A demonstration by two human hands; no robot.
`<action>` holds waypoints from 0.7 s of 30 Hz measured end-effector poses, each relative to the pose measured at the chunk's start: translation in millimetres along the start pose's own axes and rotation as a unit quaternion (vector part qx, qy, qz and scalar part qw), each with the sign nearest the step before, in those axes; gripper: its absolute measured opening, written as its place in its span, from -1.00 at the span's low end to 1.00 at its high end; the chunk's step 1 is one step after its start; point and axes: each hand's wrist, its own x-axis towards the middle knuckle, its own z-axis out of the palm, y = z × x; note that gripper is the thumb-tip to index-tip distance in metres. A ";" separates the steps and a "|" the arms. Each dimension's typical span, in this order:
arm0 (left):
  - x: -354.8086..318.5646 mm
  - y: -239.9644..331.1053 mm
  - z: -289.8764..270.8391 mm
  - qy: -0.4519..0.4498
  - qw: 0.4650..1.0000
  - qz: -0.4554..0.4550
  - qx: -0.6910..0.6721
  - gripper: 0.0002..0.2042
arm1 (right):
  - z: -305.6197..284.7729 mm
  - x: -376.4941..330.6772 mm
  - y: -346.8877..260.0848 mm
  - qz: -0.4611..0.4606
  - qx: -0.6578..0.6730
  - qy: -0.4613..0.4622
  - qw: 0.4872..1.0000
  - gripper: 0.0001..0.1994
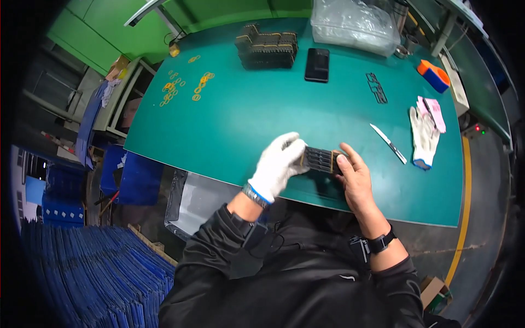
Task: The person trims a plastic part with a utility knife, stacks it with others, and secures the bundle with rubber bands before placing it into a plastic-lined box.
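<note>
Over the near edge of the green table [262, 117], I hold a small bundle of black slotted parts [319, 158] between both hands. Tan bands show near its two ends. My left hand [276, 165], in a white knit glove, is closed around the bundle's left end. The bare fingers and thumb of my right hand [356, 183] grip the right end. Further back stands a stack of similar banded black parts [268, 49]. Loose yellow rubber bands [169, 87] lie in a group at the left, with more bands [202, 85] beside them.
A black phone [317, 65] and a flat black frame part [376, 88] lie beyond my hands. To the right are a knife [389, 144], a white glove [424, 136], pink paper [436, 115] and an orange-blue roll [433, 76]. A plastic-lined clear bin [355, 27] stands behind.
</note>
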 end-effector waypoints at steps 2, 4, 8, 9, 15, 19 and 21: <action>32.3 26.3 -14.5 0.002 1.000 0.016 0.009 -0.59 | 0.0 6.9 -8.4 -0.099 -0.095 0.025 0.990 -0.52; 69.8 60.0 -31.2 0.002 0.999 0.028 0.020 -0.60 | -10.9 14.0 -9.6 -0.152 -0.141 0.035 0.978 -0.51; 122.2 103.5 -54.4 0.060 0.922 0.039 0.381 -0.49 | -52.8 28.9 15.9 -0.169 -0.274 0.061 0.945 -0.51; 131.3 111.1 -55.0 0.079 0.816 0.080 0.567 -0.45 | -56.1 28.5 19.3 -0.167 -0.253 0.065 0.951 -0.55; 177.5 187.9 -24.6 0.301 0.667 0.339 0.591 -0.25 | -55.8 22.7 19.0 -0.214 -0.214 0.086 0.949 -0.76; 254.9 210.5 -37.7 0.413 0.614 0.286 0.608 -0.23 | -53.9 21.6 18.0 -0.223 -0.191 0.088 0.952 -0.85; 278.9 218.0 -57.3 0.387 0.658 0.233 0.602 -0.22 | -51.1 25.0 13.8 -0.221 -0.180 0.086 0.955 -0.85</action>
